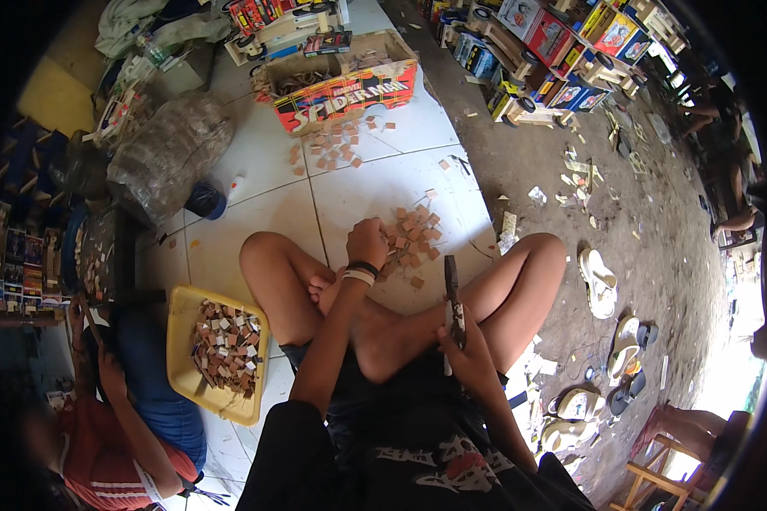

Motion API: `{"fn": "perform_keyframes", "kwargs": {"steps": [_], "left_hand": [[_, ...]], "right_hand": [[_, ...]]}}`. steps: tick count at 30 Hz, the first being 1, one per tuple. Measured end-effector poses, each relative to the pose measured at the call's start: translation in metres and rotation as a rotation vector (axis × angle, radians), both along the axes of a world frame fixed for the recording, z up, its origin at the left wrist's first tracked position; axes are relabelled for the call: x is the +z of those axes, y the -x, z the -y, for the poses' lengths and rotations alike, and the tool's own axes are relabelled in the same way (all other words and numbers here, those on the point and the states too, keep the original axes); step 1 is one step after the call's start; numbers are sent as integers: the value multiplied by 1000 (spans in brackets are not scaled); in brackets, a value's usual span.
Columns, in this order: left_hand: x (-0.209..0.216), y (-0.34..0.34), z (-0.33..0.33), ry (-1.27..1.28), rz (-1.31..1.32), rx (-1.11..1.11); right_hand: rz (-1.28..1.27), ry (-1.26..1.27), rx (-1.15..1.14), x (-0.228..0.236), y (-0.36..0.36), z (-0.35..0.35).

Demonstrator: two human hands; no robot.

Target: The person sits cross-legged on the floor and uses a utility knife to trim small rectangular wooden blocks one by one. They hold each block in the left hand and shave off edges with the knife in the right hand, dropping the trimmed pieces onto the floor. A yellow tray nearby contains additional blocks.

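My left hand (pixel 367 242), with bands around its wrist, is closed at the left side of a pile of small brown square pieces (pixel 416 232) on the white tiles. Its fingertips are mostly hidden, so what they hold does not show. In my right hand (pixel 471 345), above my folded leg, is a long narrow tool with a dark top and pale body (pixel 452 281). The tool points away from me; its exact kind is unclear. To my left, a yellow plastic tray (pixel 175 353) holds many similar small pieces, brown and whitish.
A printed red carton (pixel 349 100) stands ahead, with scattered brown pieces (pixel 337 140) before it. A dark cup (pixel 205 201) sits beside a clear plastic bag (pixel 175 153). Wooden toy trucks (pixel 562 51) fill the far right. Another person (pixel 119 434) sits left; sandals (pixel 599 283) lie right.
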State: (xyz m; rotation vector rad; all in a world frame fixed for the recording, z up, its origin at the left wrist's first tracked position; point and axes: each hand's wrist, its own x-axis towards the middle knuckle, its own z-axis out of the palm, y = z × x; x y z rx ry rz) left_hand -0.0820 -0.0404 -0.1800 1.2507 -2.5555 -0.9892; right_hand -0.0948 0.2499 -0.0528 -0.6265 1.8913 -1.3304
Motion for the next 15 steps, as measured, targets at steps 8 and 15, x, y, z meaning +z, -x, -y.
{"fn": "perform_keyframes", "kwargs": {"steps": [8, 15], "left_hand": [[43, -27, -14, -185, -558, 78], [94, -38, -60, -636, -1021, 24]], "right_hand": [[104, -6, 50, 8, 1, 3], [-9, 46, 110, 17, 5, 20]]}}
